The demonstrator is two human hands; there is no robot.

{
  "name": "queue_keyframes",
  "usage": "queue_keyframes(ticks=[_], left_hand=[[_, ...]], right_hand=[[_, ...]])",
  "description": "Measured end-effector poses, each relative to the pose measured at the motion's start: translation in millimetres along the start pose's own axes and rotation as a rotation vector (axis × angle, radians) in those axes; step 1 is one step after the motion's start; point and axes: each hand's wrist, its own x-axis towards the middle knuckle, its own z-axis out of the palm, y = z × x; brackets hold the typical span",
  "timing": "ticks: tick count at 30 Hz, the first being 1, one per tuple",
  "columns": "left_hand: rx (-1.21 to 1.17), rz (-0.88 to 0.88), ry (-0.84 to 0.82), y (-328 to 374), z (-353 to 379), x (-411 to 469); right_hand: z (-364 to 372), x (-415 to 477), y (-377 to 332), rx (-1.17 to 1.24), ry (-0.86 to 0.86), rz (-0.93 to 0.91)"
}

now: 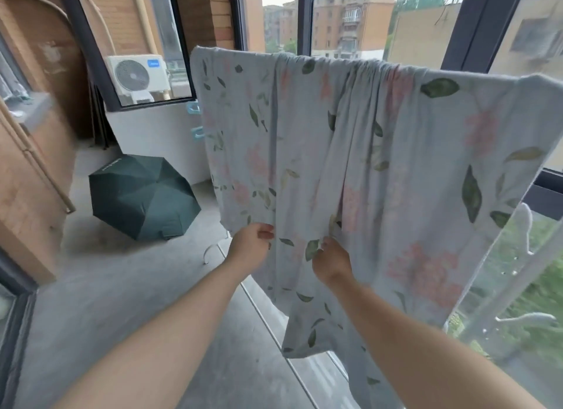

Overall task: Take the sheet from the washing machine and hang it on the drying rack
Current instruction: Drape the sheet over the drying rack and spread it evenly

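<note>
My left hand (pixel 251 244) and right hand (pixel 332 264) are pinching low folds of the sheet (pixel 380 140) draped over the drying rack (pixel 210 252); soft and limp, it is probably handling best by its edges.

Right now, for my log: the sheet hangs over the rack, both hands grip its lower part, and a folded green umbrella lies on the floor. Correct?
No: the head view shows the umbrella open, not folded. The sheet does hang over the rack, the left hand and right hand gripping its lower part.
</note>
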Motion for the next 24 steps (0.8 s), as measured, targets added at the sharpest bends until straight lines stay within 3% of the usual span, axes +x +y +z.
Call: queue_keyframes(ticks=[6,11,14,20,22,24], left_hand=[[0.019,0.120,-0.071,33.7,-17.8,69.1],[0.067,0.428,-0.079,116.6,-9.1,113.5],[0.104,0.638,0.020,168.2,-9.1,137.3],[0.083,1.067,0.247,244.3,-8.7,169.5],[0.118,1.183,0.287,266.7,-0.7,176.9],[0.191,1.264,0.193,283.6,9.2,178.7]], right_hand=[[-22.4,26.0,-66.7,0.281,0.256,-0.147],[-77.5,55.7,-124.1,0.348,0.529,-0.302],[-112.2,62.1,-158.0,0.368,0.701,-0.394],[-178.4,42.5,-212.8,0.114,1.076,-0.625],[-204.0,38.6,-220.1,-0.091,1.245,-0.573],[-227.7,38.9,-216.4,-0.301,1.289,-0.388]])
